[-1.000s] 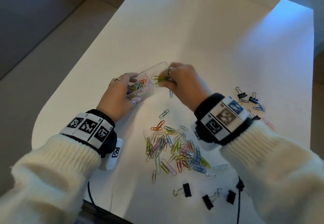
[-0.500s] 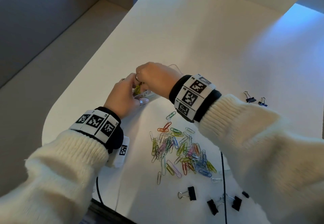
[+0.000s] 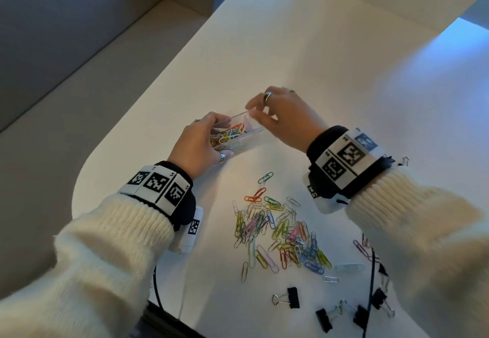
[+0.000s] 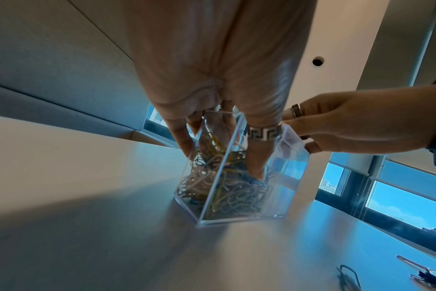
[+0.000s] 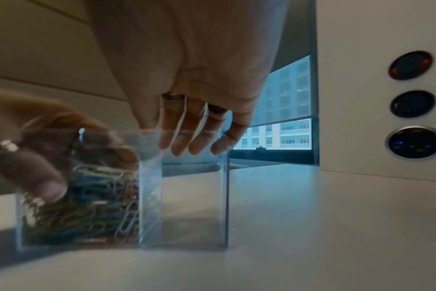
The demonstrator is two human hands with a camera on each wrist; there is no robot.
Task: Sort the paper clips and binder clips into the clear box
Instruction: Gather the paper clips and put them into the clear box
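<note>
The clear box (image 3: 247,139) (image 4: 239,196) (image 5: 192,206) stands on the white table (image 3: 317,54). Its left compartment is packed with coloured paper clips (image 3: 227,134); the right one looks bare. My left hand (image 3: 223,136) grips the box's left end, thumb on the near wall and fingers on the far wall. My right hand (image 3: 254,114) hovers at the right end with loosely straight fingers (image 5: 179,143) over the rim, holding no clip. A loose pile of paper clips (image 3: 277,231) lies nearer me. Black binder clips (image 3: 289,298) lie at the front edge.
A black cable (image 3: 370,284) runs through the binder clips at the front right. Round sockets (image 5: 411,65) sit in the raised back panel. The table's rounded left edge (image 3: 79,179) is close to my left wrist. More binder clips (image 3: 403,160) peek past my right wrist.
My right hand carried a pinch of clips over the left compartment, and has now moved right to the box's other end without them. My left hand has stayed on the box.
</note>
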